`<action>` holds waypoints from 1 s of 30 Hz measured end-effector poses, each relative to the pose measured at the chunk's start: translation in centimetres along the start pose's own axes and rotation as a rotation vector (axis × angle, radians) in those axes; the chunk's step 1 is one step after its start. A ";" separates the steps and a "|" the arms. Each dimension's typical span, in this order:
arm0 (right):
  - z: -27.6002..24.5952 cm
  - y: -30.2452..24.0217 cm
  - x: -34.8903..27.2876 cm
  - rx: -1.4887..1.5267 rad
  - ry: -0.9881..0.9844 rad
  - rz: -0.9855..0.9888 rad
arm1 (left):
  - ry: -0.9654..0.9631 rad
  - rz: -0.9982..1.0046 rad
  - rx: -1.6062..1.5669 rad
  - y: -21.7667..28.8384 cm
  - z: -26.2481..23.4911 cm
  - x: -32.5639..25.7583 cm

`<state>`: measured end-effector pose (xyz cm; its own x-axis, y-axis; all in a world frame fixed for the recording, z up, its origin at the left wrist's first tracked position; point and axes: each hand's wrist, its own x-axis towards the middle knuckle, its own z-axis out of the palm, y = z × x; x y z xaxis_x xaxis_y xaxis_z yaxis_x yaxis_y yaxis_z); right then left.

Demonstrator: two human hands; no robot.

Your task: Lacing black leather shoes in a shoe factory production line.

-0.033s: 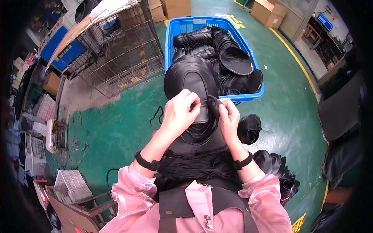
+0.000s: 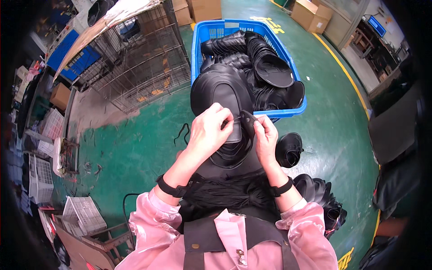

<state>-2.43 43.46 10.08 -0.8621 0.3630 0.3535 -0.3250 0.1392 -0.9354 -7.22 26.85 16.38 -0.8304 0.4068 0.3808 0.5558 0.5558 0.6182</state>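
Observation:
A black leather shoe upper lies in front of me, on top of other black uppers, its rounded toe pointing away. My right hand pinches the upper's eyelet flap between thumb and fingers. Just left of that flap is my left hand, its fingertips closed together over the tongue. A thin line seems to run from them to the flap, but what they hold is too small to make out. Across my lap lies a bundle of black laces.
Ahead stands a blue plastic basket filled with stacked black uppers. A single upper sits to the right, with a nested row of uppers nearer me. At left are a wire cage and a white crate.

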 end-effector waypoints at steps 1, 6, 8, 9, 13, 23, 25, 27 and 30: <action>-0.1 0.0 0.0 0.023 -0.014 0.014 | 0.003 -0.001 0.001 0.1 0.1 0.1; -0.3 0.0 -0.1 0.060 -0.051 0.019 | 0.089 0.139 0.094 0.0 0.8 0.2; -0.3 0.0 -0.2 0.024 -0.097 -0.063 | 0.081 0.128 0.096 -0.1 0.8 0.2; -0.4 0.0 -0.1 0.023 -0.098 -0.064 | 0.071 0.117 0.098 -0.2 0.8 0.2; -0.6 0.1 0.0 0.026 -0.137 -0.041 | 0.067 0.125 0.105 -0.2 0.7 0.2; 0.4 0.2 0.9 0.247 -0.079 0.094 | 0.119 0.163 0.046 -0.7 1.5 0.0; 0.2 0.6 1.3 0.080 -0.145 -0.021 | 0.108 0.136 0.048 -0.7 1.3 -0.1; 0.2 0.3 1.6 0.161 -0.177 0.049 | 0.098 0.167 0.025 -0.8 1.2 -0.3; 0.0 0.3 1.8 0.078 -0.211 0.025 | 0.093 0.157 0.019 -0.8 1.1 -0.5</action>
<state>-4.10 44.21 10.46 -0.9297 0.1632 0.3301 -0.3249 0.0580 -0.9440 -7.22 27.00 14.91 -0.7327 0.4217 0.5341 0.6790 0.5049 0.5329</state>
